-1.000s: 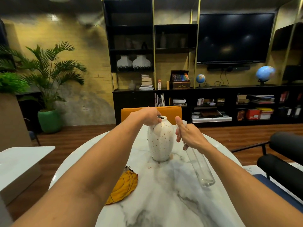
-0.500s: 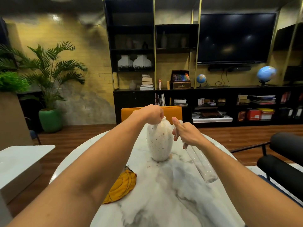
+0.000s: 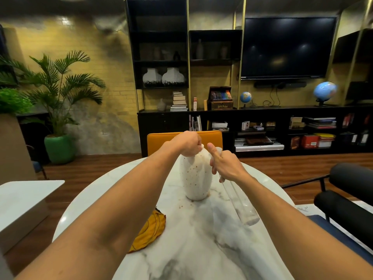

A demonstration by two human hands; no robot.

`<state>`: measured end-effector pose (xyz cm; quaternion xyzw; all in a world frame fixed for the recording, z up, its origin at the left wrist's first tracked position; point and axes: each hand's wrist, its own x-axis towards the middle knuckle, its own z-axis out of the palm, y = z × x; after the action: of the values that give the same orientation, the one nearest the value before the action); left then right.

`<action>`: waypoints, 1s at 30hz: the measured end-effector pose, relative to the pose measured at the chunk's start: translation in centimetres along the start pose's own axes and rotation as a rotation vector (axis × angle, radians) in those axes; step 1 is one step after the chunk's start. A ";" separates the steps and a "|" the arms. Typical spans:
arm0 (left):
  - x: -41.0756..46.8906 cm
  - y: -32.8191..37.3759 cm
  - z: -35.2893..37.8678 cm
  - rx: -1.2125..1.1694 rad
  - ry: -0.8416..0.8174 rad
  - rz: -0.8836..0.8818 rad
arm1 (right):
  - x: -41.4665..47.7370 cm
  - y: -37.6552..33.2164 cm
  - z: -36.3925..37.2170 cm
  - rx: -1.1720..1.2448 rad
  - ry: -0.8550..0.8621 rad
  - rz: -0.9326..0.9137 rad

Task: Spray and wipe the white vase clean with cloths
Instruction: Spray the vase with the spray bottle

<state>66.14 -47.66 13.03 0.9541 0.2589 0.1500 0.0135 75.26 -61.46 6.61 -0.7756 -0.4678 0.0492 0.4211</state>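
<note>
A lounge with dark shelves (image 3: 161, 47) and a wall TV (image 3: 288, 47) lies behind a round marble surface (image 3: 201, 249). The vase (image 3: 194, 178) stands upright toward the far side of the surface. It is white with brown specks, and a few crumbs lie by its foot. The left hand (image 3: 186, 143) is curled over the neck, gripping it from above. The right hand (image 3: 227, 165) is wrapped round the top of a clear bottle (image 3: 242, 207) with the thumb raised; whether a finger is on the trigger cannot be told. The bottle slants, with its base low and toward the person and its head up just beside the vase's right shoulder. The vase therefore lies directly left of the right hand. A spray from here would likely wet only that right flank, and the left hand would have to turn the vase for the rest. A yellow cloth (image 3: 150, 229) lies on the near left, closer to the left hand for wiping.
</note>
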 end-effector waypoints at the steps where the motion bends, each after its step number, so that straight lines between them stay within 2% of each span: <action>1: 0.0 -0.1 -0.1 0.009 -0.009 0.015 | 0.0 0.0 -0.1 -0.002 0.002 -0.004; 9: -0.5 -2.4 -0.6 0.048 -0.028 0.102 | 0.1 0.3 -0.5 -0.023 -0.011 -0.012; 20: -0.4 -1.8 -0.8 -0.058 -0.060 0.073 | -0.2 0.2 -0.4 -0.021 0.006 -0.029; 30: 0.0 -0.6 0.6 -0.023 0.054 0.007 | 0.0 0.5 -0.5 -0.017 0.034 -0.015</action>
<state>66.02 -47.17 12.38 0.9504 0.2539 0.1789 0.0169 75.83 -61.83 6.57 -0.7764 -0.4667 0.0290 0.4225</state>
